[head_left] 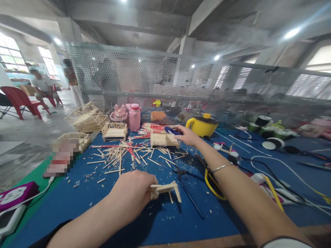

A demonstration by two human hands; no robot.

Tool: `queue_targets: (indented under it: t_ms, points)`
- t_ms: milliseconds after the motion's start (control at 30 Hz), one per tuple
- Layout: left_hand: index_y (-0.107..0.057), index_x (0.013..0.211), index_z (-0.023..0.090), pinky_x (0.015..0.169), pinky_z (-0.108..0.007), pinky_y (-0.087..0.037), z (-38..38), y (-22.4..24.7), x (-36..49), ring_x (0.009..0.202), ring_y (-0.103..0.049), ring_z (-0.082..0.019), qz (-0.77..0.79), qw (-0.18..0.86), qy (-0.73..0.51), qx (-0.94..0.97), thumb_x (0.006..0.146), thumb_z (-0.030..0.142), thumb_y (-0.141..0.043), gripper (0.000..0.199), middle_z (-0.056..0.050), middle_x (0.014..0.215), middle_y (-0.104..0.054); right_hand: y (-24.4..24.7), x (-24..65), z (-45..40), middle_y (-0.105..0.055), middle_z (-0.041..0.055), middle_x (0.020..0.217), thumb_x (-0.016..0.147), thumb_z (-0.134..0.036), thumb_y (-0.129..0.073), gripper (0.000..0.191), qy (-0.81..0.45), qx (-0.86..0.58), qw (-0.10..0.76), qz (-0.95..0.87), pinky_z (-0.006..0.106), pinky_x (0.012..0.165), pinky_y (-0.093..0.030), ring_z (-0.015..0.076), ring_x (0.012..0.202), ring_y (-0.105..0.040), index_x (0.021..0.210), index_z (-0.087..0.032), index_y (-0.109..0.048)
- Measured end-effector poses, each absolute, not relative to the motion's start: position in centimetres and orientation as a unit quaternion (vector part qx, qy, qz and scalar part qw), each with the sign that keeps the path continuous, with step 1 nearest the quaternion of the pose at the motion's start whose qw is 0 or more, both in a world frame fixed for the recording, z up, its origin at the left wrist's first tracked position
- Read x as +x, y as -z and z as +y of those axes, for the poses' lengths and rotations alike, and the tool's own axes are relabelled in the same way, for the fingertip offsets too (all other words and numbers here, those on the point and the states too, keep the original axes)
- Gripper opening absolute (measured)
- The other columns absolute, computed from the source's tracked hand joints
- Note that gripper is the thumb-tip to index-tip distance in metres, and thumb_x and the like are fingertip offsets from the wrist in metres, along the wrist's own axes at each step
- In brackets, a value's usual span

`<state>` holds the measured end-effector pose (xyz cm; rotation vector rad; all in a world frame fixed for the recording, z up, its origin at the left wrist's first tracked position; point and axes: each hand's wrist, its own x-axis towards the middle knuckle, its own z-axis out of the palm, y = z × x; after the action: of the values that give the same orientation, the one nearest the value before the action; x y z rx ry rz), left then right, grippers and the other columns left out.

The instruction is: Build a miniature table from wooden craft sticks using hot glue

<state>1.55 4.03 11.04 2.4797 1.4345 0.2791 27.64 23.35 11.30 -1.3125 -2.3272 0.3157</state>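
Observation:
My left hand is closed round one end of a small wooden stick frame, held tilted above the blue table. Farther forward, my right hand has its fingers round a dark blue object, perhaps a tool or glue bottle. Just below that hand stands a small wooden bench-like piece. Loose wooden sticks lie scattered left of it, some over red-printed strips. Pliers with dark handles rest on the table to the right of the held frame.
More wooden models are piled at the back left, near a pink bottle. A yellow pot stands behind my right forearm. Cables and a yellow-handled tool lie at right. A phone sits at left; a perforated screen lines the back.

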Motion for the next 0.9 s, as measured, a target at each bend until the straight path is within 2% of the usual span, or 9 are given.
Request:
queue_targets:
  t_ms: [133, 300, 400, 467, 500, 567, 633, 733, 900]
  points:
    - [-0.069, 0.083, 0.023, 0.069, -0.033, -0.045, 4.0, -11.1, 1.7, 0.081, -0.065, -0.023, 0.494, 0.132, -0.103, 0.853, 0.076, 0.023, -0.049, 0.021, -0.004, 0.081, -0.071, -11.8, 28.3, 23.7, -0.07, 0.0046, 0.105, 0.077, -0.018, -0.061, 0.041, -0.165, -0.476, 0.181, -0.845, 0.031, 0.078, -0.052, 0.0187, 0.09, -0.066, 0.118, -0.019, -0.059]
    - [-0.069, 0.082, 0.022, 0.07, -0.03, -0.047, 4.0, -11.1, 1.7, 0.08, -0.066, -0.021, 0.492, 0.13, -0.114, 0.853, 0.076, 0.022, -0.05, 0.02, -0.004, 0.08, -0.071, -9.9, 25.8, 24.2, -0.066, 0.0078, 0.119, 0.077, -0.023, -0.064, 0.037, -0.076, -0.516, 0.18, -0.834, 0.042, 0.094, -0.044, 0.0273, 0.109, -0.059, 0.115, -0.023, -0.063]
    - [-0.068, 0.096, 0.024, 0.072, -0.032, -0.048, 4.0, -11.2, 1.8, 0.085, -0.066, -0.023, 0.502, 0.119, -0.112, 0.849, 0.076, 0.024, -0.052, 0.026, -0.006, 0.087, -0.072, -10.2, 24.0, 22.5, -0.058, 0.0146, 0.129, 0.079, -0.02, -0.06, 0.046, -0.016, -0.551, 0.205, -0.809, 0.049, 0.096, -0.039, 0.0318, 0.116, -0.053, 0.125, -0.019, -0.056]
    - [-0.061, 0.116, 0.026, 0.073, -0.034, -0.049, 3.8, -11.3, 1.9, 0.087, -0.067, -0.024, 0.518, 0.11, -0.104, 0.842, 0.077, 0.026, -0.053, 0.04, -0.007, 0.093, -0.072, -11.2, 23.1, 19.5, -0.053, 0.0168, 0.134, 0.084, -0.019, -0.054, 0.048, 0.018, -0.543, 0.242, -0.804, 0.046, 0.099, -0.035, 0.029, 0.119, -0.049, 0.131, -0.016, -0.05]
    - [-0.054, 0.125, 0.026, 0.073, -0.034, -0.049, 3.7, -11.3, 1.9, 0.088, -0.067, -0.025, 0.526, 0.106, -0.099, 0.838, 0.077, 0.026, -0.053, 0.048, -0.007, 0.094, -0.071, -11.7, 22.7, 17.5, -0.057, 0.0145, 0.129, 0.087, -0.021, -0.049, 0.042, 0.032, -0.525, 0.265, -0.808, 0.042, 0.098, -0.036, 0.0251, 0.116, -0.052, 0.129, -0.018, -0.051]
    - [-0.043, 0.135, 0.025, 0.072, -0.035, -0.05, 3.6, -11.3, 2.1, 0.088, -0.067, -0.026, 0.542, 0.098, -0.087, 0.83, 0.077, 0.024, -0.053, 0.059, -0.008, 0.094, -0.071, -12.5, 21.9, 13.0, -0.069, 0.0076, 0.104, 0.093, -0.028, -0.043, 0.028, 0.036, -0.39, 0.32, -0.862, 0.036, 0.088, -0.041, 0.0193, 0.097, -0.06, 0.112, -0.021, -0.063]
    - [-0.037, 0.139, 0.021, 0.071, -0.034, -0.05, 3.4, -11.3, 2.3, 0.086, -0.067, -0.026, 0.551, 0.089, -0.075, 0.827, 0.078, 0.021, -0.051, 0.062, -0.009, 0.093, -0.071, -12.9, 21.3, 8.9, -0.07, 0.0039, 0.087, 0.093, -0.035, -0.045, 0.027, 0.055, -0.266, 0.298, -0.915, 0.037, 0.085, -0.04, 0.0179, 0.085, -0.06, 0.105, -0.022, -0.066]
    - [-0.022, 0.145, 0.018, 0.069, -0.032, -0.049, 3.1, -11.2, 2.5, 0.084, -0.067, -0.025, 0.565, 0.084, -0.068, 0.818, 0.079, 0.022, -0.052, 0.073, -0.009, 0.091, -0.071, -12.8, 20.8, 4.8, -0.069, 0.0051, 0.081, 0.093, -0.029, -0.046, 0.028, 0.11, -0.223, 0.312, -0.917, 0.039, 0.086, -0.038, 0.0172, 0.077, -0.059, 0.111, -0.016, -0.062]
    - [0.001, 0.149, 0.015, 0.069, -0.033, -0.049, 2.8, -10.9, 2.6, 0.083, -0.068, -0.025, 0.572, 0.073, -0.104, 0.811, 0.08, 0.018, -0.049, 0.085, -0.009, 0.088, -0.071, -12.0, 20.2, 2.8, -0.07, 0.0035, 0.078, 0.093, -0.022, -0.045, 0.022, 0.107, -0.242, 0.323, -0.909, 0.039, 0.088, -0.039, 0.0162, 0.074, -0.061, 0.102, -0.02, -0.064]
